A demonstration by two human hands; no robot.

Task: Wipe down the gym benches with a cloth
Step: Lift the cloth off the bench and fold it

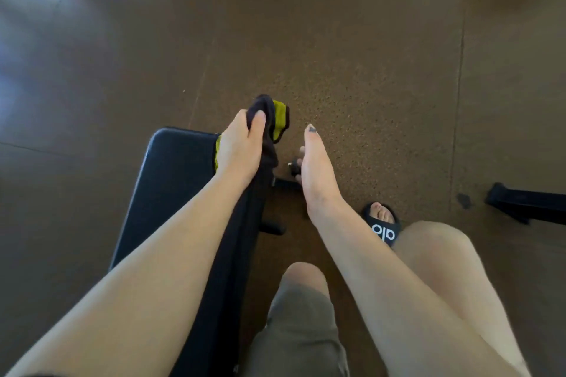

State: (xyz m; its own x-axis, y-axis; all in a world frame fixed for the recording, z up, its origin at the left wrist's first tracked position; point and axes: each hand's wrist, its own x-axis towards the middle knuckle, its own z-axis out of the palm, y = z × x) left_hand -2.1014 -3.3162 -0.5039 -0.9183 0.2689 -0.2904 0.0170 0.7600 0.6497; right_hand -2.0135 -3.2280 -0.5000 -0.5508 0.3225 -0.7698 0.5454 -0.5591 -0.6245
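The left hand grips the bunched cloth at the surface's 1 o'clock corner; the right hand hangs open. Wadded cloth risks skipping the pad's edges.

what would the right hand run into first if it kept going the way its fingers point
Probably just the floor. The right hand is open, fingers pointing forward and down past the bench end. Nothing else shows in that line, though depth is hard to judge. The cloth in the left hand lies off to its side.
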